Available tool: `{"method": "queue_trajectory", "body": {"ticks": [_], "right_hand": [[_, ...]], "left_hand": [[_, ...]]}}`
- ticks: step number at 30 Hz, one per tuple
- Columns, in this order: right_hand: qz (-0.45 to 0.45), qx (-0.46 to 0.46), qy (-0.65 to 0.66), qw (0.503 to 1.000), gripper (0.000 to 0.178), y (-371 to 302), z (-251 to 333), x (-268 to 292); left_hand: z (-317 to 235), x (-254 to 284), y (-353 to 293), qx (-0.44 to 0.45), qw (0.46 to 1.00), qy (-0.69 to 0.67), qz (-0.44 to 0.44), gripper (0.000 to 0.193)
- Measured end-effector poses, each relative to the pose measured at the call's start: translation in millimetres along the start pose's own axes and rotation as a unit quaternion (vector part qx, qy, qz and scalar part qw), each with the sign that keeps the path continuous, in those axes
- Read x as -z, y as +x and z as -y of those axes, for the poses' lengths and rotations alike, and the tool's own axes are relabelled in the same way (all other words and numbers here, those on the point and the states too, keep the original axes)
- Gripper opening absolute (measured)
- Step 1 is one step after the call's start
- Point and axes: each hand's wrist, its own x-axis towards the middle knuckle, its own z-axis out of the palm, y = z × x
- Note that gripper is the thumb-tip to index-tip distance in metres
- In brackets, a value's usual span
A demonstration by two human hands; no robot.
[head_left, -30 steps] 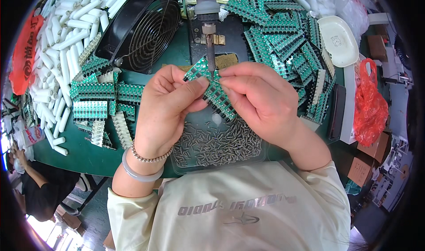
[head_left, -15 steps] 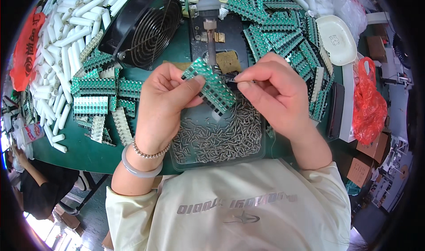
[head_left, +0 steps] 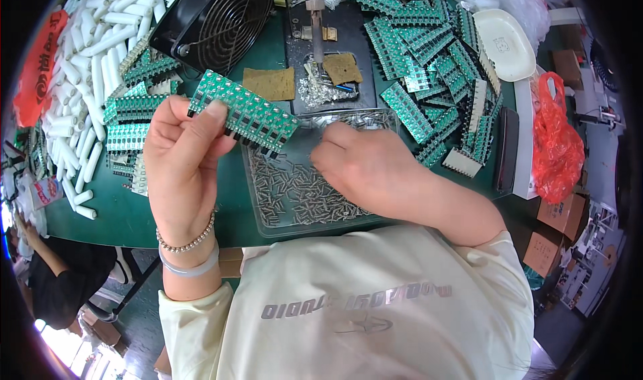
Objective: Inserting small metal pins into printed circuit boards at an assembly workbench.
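Left hand [head_left: 179,156] clamped on green board strip [head_left: 244,115], held tilted above table [head_left: 120,212], just left of clear tray [head_left: 268,222]. Right hand [head_left: 362,169] over tray, fingertips [head_left: 320,158] pinched together among metal pins [head_left: 295,189]; pin between them indiscernible.

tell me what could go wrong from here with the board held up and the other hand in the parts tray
1. The left hand pinches the green circuit board strip by one end only; it juts out over the clear tray and might slip or tilt from that grip.
2. The right hand digs among small metal pins, so some may spill over the shallow rim.
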Motion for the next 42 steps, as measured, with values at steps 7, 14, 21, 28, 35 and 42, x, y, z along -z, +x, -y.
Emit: {"method": "queue_trajectory", "body": {"ticks": [7, 14, 21, 28, 35, 42], "right_hand": [[0.038, -0.022, -0.037, 0.998, 0.009, 2, 5, 3], [-0.150, 0.023, 0.206, 0.967, 0.019, 6, 6, 40], [-0.308, 0.102, 0.313, 0.893, 0.019, 18, 19, 32], [-0.349, 0.103, 0.275, 0.890, 0.025, 18, 25, 26], [-0.391, 0.147, 0.215, 0.883, 0.025, 19, 21, 21], [-0.318, 0.120, 0.245, 0.908, 0.020, 15, 14, 32]], "left_hand": [[4, 2, -1, 0.009, 0.998, -0.026, 0.060, 0.009], [17, 4, -10, 0.225, 0.890, -0.320, 0.234, 0.026], [36, -7, -28, 0.266, 0.857, -0.403, 0.177, 0.031], [40, -12, -35, 0.335, 0.800, -0.474, 0.153, 0.020], [39, -12, -35, 0.366, 0.809, -0.444, 0.123, 0.016], [29, -27, -34, 0.254, 0.896, -0.332, 0.147, 0.011]]}}
